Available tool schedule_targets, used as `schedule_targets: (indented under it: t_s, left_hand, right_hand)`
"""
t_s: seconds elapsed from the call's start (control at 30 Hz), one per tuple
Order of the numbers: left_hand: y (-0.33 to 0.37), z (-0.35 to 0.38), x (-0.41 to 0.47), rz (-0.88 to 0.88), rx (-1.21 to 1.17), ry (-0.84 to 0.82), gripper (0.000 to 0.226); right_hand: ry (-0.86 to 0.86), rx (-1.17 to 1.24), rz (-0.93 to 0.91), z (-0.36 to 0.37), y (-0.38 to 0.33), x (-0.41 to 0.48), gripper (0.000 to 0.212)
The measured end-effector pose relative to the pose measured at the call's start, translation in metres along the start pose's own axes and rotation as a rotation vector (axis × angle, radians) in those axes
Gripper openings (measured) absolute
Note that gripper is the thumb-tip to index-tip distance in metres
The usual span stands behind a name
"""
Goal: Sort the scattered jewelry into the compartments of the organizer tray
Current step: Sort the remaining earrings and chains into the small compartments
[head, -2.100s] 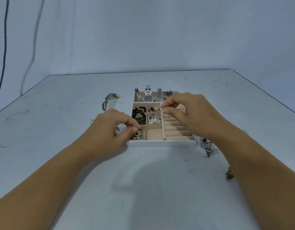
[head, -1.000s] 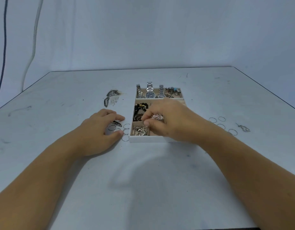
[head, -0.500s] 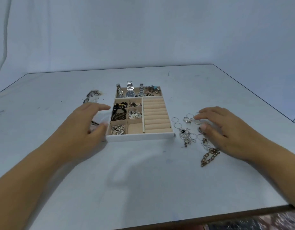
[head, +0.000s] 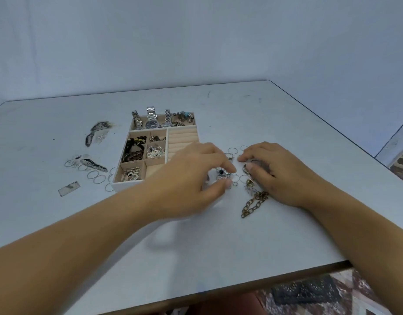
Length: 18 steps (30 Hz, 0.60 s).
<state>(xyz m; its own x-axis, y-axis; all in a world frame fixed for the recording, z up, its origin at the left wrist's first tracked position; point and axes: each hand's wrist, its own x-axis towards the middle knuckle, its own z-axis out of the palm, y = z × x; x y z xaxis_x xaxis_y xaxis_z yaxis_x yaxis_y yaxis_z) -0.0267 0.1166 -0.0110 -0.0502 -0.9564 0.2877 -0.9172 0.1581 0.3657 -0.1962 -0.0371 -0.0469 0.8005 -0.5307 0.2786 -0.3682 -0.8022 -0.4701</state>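
Note:
The white organizer tray with beige compartments holds watches at the back, dark beads, silver pieces and bare ring rolls. My left hand reaches across the tray's front right corner. Its thumb and forefinger are spread on either side of a black-stone ring in the loose ring pile. My right hand rests on the same pile from the right, fingers curled down, thumb and fingertips pinching a silver ring. A brass chain lies just in front of it.
Left of the tray lie several thin hoops, dark patterned pieces and a small rectangular piece. More thin rings lie beyond my hands. The table's right edge and front edge are close.
My left hand has crossed from the tray's left side to the ring pile on its right. My right hand has curled its fingers down onto the rings. The view has shifted slightly.

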Motion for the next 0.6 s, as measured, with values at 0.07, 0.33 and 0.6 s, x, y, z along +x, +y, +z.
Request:
schedule_targets:
  t_s: [0.07, 0.33, 0.6]
  left_hand:
    - [0.009, 0.009, 0.004, 0.01, -0.001, 0.028, 0.02]
    - [0.032, 0.029, 0.002, -0.126, 0.153, 0.099, 0.042]
    - [0.026, 0.028, 0.0, -0.108, 0.211, 0.047, 0.015]
  right_hand:
    - [0.001, 0.012, 0.007, 0.0, 0.001, 0.001, 0.023]
    - [-0.002, 0.014, 0.002, 0.0, 0.002, 0.002, 0.03]
    - [-0.013, 0.035, 0.001, 0.0, 0.005, 0.004, 0.021]
